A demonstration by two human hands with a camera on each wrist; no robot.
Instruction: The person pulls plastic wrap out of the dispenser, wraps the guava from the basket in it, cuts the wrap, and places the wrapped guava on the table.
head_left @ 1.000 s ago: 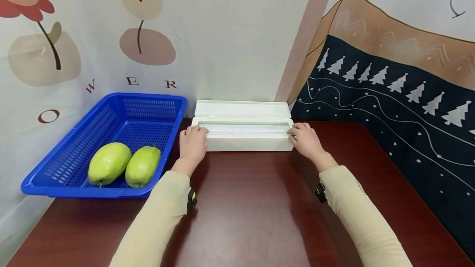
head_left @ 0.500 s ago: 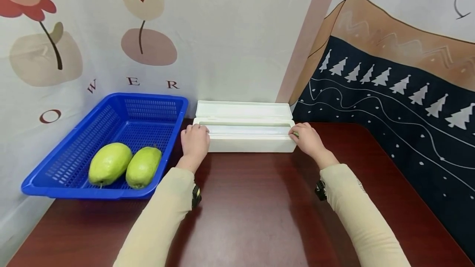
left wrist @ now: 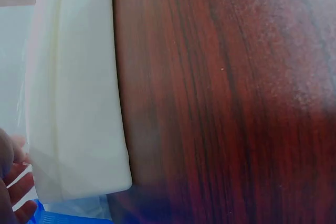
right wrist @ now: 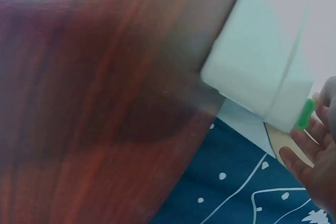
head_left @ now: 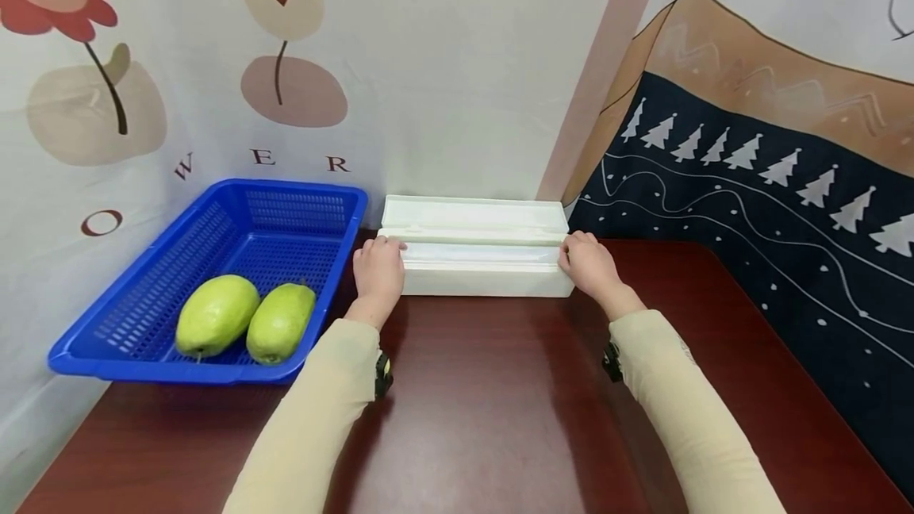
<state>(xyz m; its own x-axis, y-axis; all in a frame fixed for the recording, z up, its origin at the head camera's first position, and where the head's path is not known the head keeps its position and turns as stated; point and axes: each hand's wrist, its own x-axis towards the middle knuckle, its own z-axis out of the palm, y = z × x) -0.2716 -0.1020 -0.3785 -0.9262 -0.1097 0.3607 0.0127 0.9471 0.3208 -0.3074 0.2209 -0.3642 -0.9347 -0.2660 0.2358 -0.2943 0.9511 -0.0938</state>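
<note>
A long white cling film dispenser (head_left: 489, 284) stands at the back of the table, its lid (head_left: 477, 213) tipped up against the wall. Pale, shiny film (head_left: 480, 253) shows in its trough. My left hand (head_left: 378, 270) grips the left end; in the left wrist view its thumb and fingers curl at the upper edge, partly out of frame. At the right end, my right hand (head_left: 591, 265) pinches a small green slide cutter (right wrist: 304, 114), visible in the right wrist view but hidden by the fingers in the head view.
To the left is a blue plastic basket (head_left: 128, 268) holding two green papayas (head_left: 217, 316), (head_left: 282, 324). The dark red wooden table (head_left: 471, 403) extends in front of the dispenser. Printed cloth (head_left: 464, 78) hangs behind, and a dark tree-patterned cloth (head_left: 750, 244) borders the right side.
The head view has shifted slightly. The right hand's fingers have drawn over the green slide cutter, which showed between them earlier. The left hand stays at the dispenser's left end.
</note>
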